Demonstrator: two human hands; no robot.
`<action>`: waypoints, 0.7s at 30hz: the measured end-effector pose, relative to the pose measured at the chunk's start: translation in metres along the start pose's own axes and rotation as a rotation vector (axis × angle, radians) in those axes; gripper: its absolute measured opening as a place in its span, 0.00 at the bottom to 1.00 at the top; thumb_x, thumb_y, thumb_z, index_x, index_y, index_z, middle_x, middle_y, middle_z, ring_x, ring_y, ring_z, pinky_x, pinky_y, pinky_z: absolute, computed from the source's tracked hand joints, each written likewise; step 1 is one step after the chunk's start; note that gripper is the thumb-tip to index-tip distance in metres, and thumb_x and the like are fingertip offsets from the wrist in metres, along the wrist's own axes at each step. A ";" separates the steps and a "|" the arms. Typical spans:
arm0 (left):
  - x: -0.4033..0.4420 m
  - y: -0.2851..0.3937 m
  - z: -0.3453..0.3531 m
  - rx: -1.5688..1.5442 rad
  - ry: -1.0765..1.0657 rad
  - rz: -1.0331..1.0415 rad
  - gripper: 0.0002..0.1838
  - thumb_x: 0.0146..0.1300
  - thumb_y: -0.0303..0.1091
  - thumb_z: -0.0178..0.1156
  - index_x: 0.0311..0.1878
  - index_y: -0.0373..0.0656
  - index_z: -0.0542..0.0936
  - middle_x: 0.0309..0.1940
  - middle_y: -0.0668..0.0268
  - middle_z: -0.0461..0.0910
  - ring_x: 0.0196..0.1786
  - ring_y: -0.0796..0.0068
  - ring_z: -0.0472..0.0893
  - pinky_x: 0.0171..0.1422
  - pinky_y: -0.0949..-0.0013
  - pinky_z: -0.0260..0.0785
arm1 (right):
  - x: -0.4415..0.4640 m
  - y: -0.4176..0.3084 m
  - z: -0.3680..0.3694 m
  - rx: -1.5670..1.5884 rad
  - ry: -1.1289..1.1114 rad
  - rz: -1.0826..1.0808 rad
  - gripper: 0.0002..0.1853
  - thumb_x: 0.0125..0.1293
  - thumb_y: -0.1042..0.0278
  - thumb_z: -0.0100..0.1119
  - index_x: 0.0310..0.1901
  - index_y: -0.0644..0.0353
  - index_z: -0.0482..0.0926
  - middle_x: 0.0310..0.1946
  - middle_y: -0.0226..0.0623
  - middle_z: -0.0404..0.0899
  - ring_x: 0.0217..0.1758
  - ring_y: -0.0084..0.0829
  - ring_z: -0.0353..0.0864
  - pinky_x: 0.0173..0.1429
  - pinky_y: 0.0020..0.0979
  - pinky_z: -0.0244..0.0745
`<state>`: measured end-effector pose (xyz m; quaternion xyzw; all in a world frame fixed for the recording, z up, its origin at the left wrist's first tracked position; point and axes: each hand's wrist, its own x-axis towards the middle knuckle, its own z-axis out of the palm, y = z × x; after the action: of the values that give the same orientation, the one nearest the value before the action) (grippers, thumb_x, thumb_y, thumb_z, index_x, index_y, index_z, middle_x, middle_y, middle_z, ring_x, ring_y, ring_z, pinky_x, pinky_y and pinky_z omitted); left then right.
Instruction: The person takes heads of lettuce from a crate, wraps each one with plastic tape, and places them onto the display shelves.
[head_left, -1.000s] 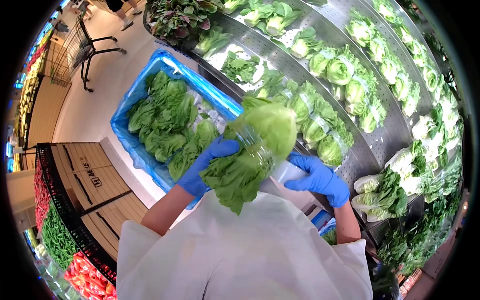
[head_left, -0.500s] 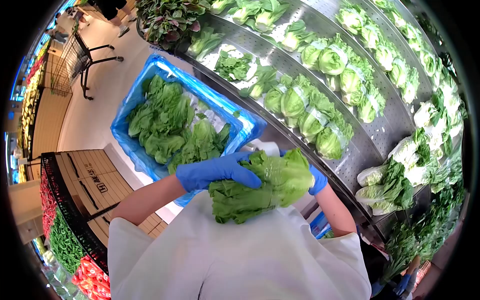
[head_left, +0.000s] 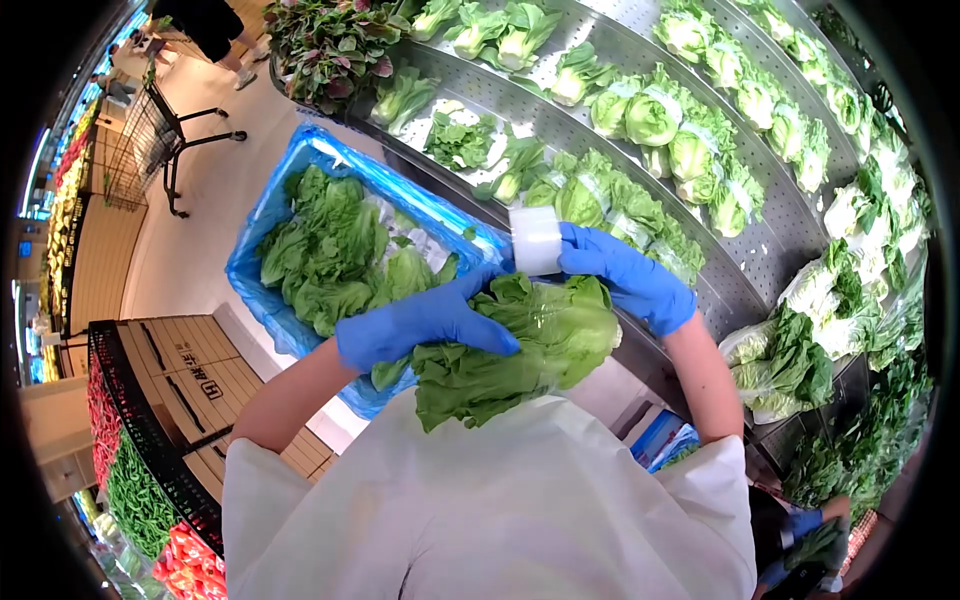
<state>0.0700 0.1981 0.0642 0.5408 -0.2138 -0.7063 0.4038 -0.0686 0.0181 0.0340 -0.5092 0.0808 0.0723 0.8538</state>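
Note:
My left hand (head_left: pixel 425 325), in a blue glove, is closed around a head of green lettuce (head_left: pixel 530 350) in front of my chest, its thumb lying across the leaves. A shiny clear band shows around the lettuce's middle. Above it, my right hand (head_left: pixel 632 278), also gloved in blue, grips a white roll of tape (head_left: pixel 537 240) by its right side. The roll is close to my left fingertips; whether they touch it I cannot tell. The ends of my right fingers are partly hidden behind the roll.
A blue-lined crate (head_left: pixel 262 225) of loose lettuce (head_left: pixel 325 250) stands at the left. Stepped metal shelves (head_left: pixel 735 265) with wrapped lettuce (head_left: pixel 575 200) and Chinese cabbage (head_left: pixel 785 365) rise at the right. A shopping cart (head_left: pixel 140 140) stands far left. Another person's gloved hand (head_left: pixel 800 522) shows lower right.
My right hand has moved from the lettuce's base up and over it, bringing the tape roll into fuller view above the leaves. My left hand keeps its hold on the lettuce.

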 end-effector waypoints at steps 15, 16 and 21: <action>0.009 -0.005 -0.012 -0.221 0.039 0.067 0.29 0.49 0.26 0.65 0.57 0.40 0.68 0.46 0.66 0.76 0.47 0.76 0.76 0.53 0.72 0.69 | 0.011 -0.075 0.063 -0.393 0.089 0.085 0.31 0.49 0.76 0.66 0.58 0.64 0.68 0.46 0.32 0.77 0.47 0.19 0.73 0.55 0.23 0.67; 0.016 -0.014 -0.018 -0.214 0.073 0.183 0.29 0.49 0.26 0.65 0.56 0.39 0.69 0.46 0.65 0.76 0.47 0.75 0.77 0.52 0.72 0.70 | 0.009 -0.074 0.067 -0.535 0.136 0.013 0.33 0.48 0.77 0.67 0.59 0.64 0.67 0.45 0.31 0.77 0.47 0.18 0.72 0.56 0.23 0.66; -0.007 0.003 -0.019 -0.384 0.182 0.158 0.27 0.50 0.24 0.61 0.57 0.36 0.68 0.47 0.61 0.76 0.46 0.71 0.78 0.51 0.69 0.73 | -0.030 -0.055 0.072 -0.551 0.215 0.070 0.32 0.42 0.58 0.72 0.49 0.64 0.75 0.51 0.45 0.72 0.57 0.33 0.69 0.60 0.29 0.62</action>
<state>0.0895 0.2045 0.0646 0.4969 -0.0797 -0.6484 0.5713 -0.0819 0.0546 0.1216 -0.7235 0.1654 0.0666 0.6669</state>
